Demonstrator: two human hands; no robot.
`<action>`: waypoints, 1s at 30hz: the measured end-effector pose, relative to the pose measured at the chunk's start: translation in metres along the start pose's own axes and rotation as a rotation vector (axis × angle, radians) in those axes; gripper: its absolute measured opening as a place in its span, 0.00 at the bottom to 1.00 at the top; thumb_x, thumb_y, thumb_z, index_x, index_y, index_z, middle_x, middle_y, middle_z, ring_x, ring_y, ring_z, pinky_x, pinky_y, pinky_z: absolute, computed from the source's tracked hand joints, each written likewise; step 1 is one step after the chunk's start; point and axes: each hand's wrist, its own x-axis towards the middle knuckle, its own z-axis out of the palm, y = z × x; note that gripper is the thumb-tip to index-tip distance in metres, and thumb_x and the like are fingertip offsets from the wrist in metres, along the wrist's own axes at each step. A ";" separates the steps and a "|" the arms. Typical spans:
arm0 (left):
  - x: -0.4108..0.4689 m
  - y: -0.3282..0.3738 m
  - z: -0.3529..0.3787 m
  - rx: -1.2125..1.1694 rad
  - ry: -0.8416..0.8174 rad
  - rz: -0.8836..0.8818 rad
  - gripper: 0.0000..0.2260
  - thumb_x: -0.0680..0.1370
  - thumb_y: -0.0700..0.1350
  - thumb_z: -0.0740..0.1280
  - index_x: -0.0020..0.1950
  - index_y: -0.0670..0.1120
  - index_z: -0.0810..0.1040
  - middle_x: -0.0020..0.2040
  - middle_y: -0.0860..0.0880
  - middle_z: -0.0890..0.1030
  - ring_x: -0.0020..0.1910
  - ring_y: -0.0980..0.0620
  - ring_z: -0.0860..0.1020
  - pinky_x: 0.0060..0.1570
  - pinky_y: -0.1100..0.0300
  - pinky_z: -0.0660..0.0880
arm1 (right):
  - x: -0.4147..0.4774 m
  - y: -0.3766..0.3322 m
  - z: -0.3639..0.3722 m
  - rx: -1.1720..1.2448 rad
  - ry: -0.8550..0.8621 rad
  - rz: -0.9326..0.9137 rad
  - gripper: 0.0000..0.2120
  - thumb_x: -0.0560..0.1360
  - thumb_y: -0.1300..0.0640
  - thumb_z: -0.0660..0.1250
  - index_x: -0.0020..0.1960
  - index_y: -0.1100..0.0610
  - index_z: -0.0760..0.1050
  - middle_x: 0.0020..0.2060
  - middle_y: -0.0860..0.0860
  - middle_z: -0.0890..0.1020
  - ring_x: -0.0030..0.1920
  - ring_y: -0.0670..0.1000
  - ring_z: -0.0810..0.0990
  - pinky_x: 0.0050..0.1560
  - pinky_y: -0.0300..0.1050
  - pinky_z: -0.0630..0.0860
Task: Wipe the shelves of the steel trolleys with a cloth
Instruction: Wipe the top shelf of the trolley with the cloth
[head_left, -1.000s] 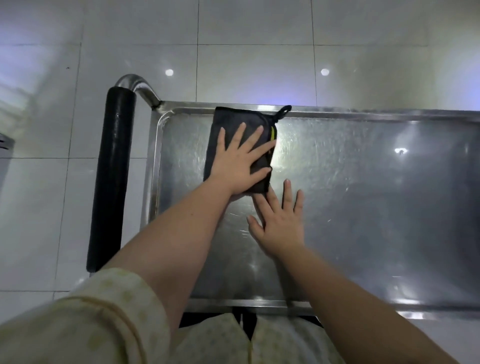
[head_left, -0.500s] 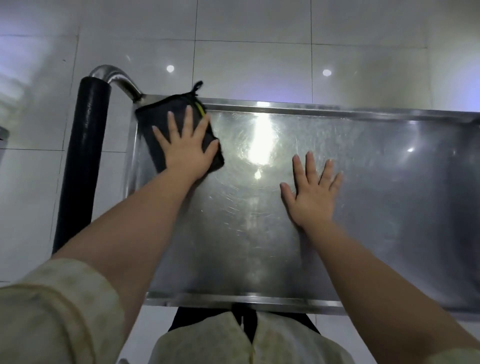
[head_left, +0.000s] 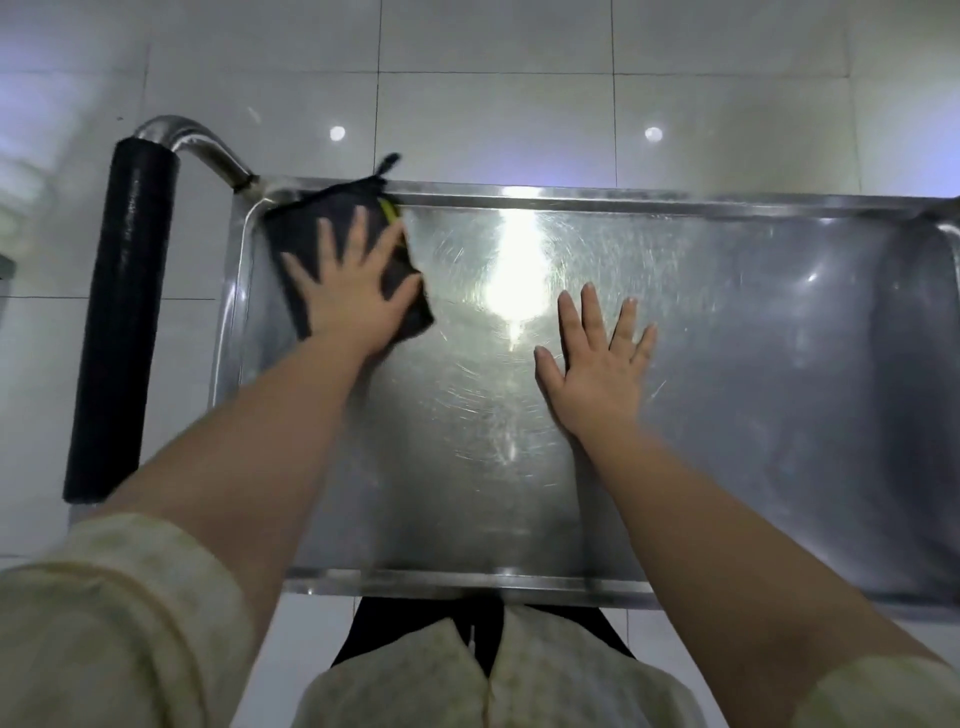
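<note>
A white, blown-out glare sits on the steel shelf (head_left: 727, 395) near the middle of its far edge, lighting swirled scratches; the shelf's right end falls dim. Two small round lamp reflections shine on the glossy floor tiles (head_left: 493, 104). Motion blur smears the left hand (head_left: 353, 301) and dark cloth (head_left: 311, 228). Wide-angle distortion bows the shelf's rims and tilts the black handle (head_left: 124, 322); the near sleeve (head_left: 119, 623) is soft.
</note>
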 end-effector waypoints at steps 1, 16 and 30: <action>-0.005 -0.029 -0.001 0.002 0.003 -0.066 0.30 0.74 0.71 0.44 0.76 0.67 0.44 0.80 0.54 0.44 0.78 0.41 0.42 0.66 0.26 0.39 | 0.000 0.000 0.001 -0.007 -0.004 0.001 0.32 0.79 0.34 0.42 0.79 0.43 0.39 0.79 0.45 0.42 0.77 0.62 0.36 0.73 0.67 0.36; -0.232 0.038 0.072 0.038 0.008 0.200 0.32 0.77 0.68 0.50 0.79 0.60 0.49 0.81 0.48 0.48 0.78 0.36 0.45 0.68 0.27 0.43 | -0.002 -0.002 -0.012 -0.024 -0.080 -0.037 0.32 0.80 0.37 0.43 0.80 0.45 0.40 0.79 0.48 0.40 0.76 0.64 0.34 0.71 0.69 0.33; -0.238 0.101 0.048 -0.522 0.110 0.042 0.21 0.75 0.48 0.70 0.67 0.50 0.74 0.66 0.46 0.73 0.64 0.43 0.71 0.64 0.48 0.68 | -0.035 0.007 -0.031 0.274 -0.203 -0.390 0.17 0.78 0.47 0.65 0.65 0.49 0.75 0.73 0.45 0.68 0.77 0.58 0.54 0.74 0.63 0.41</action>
